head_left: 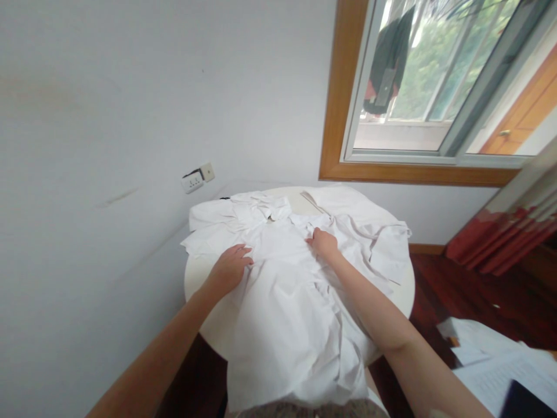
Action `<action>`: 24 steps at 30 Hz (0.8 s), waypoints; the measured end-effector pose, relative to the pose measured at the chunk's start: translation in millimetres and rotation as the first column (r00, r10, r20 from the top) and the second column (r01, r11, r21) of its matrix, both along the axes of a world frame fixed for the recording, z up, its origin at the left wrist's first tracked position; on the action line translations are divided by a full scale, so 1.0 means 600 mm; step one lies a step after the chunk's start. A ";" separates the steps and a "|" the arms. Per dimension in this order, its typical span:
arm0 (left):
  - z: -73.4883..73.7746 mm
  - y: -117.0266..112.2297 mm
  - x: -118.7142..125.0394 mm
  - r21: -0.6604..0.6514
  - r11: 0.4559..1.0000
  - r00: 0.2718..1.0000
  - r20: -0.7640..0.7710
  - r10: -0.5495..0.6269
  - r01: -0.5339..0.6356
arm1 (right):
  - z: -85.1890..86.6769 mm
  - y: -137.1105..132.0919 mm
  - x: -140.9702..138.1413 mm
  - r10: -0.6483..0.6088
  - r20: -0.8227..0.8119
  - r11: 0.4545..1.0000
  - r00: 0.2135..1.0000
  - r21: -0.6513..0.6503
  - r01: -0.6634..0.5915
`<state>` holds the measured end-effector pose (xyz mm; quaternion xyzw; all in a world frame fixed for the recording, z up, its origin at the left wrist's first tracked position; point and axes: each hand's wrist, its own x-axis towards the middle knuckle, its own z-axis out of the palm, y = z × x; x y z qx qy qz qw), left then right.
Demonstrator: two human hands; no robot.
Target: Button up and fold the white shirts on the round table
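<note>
A wrinkled white shirt [282,296] is spread over a round, cream table [202,278], with its near end hanging over the front edge. One sleeve reaches out to the far left and the other lies to the right. At the shirt's left edge rests my left hand [230,267], fingers apart and touching the cloth. My right hand [324,244] is closed on a fold of the shirt right of its middle, its fingertips curled into the fabric.
The table stands against a white wall with a socket [192,182]. A wood-framed window [418,170] is at the upper right, above a red and cream curtain [500,232]. Printed papers [505,366] and a dark flat object [524,400] lie at lower right.
</note>
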<state>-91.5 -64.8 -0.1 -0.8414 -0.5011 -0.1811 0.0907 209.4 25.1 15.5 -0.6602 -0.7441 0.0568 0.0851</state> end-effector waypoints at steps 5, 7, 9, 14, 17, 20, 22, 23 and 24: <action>0.034 0.002 0.078 0.004 0.998 0.993 0.105 -0.062 0.062 | 0.002 -0.009 0.031 0.080 0.027 0.997 0.996 0.014 -0.080; 0.036 0.002 0.120 -0.049 0.991 0.985 0.123 -0.118 0.125 | 0.006 -0.014 0.050 0.096 0.052 0.993 0.994 0.063 -0.099; 0.024 -0.001 0.151 -0.106 0.983 0.986 0.094 -0.140 0.149 | 0.005 -0.023 0.071 0.157 0.063 0.983 0.986 0.088 -0.162; -0.022 -0.026 0.157 -0.245 0.952 0.982 -0.005 -0.189 0.182 | -0.025 -0.059 0.117 0.351 0.017 0.934 0.936 -0.073 -0.349; -0.026 -0.046 0.134 -0.251 0.936 0.967 0.004 -0.255 0.248 | -0.048 -0.078 0.133 0.385 0.031 0.922 0.922 -0.054 -0.384; -0.014 -0.066 0.114 -0.253 0.920 0.951 -0.006 -0.310 0.298 | -0.061 -0.083 0.142 0.371 0.057 0.927 0.927 0.037 -0.373; -0.006 -0.076 0.104 -0.258 0.910 0.940 -0.021 -0.340 0.323 | -0.065 -0.079 0.147 0.370 0.057 0.925 0.927 0.069 -0.373; -0.002 -0.081 0.100 -0.261 0.905 0.935 -0.029 -0.354 0.335 | -0.066 -0.075 0.149 0.375 0.054 0.923 0.926 0.076 -0.378; 0.001 -0.084 0.096 -0.265 0.899 0.928 -0.037 -0.371 0.349 | -0.067 -0.071 0.151 0.382 0.050 0.919 0.923 0.080 -0.385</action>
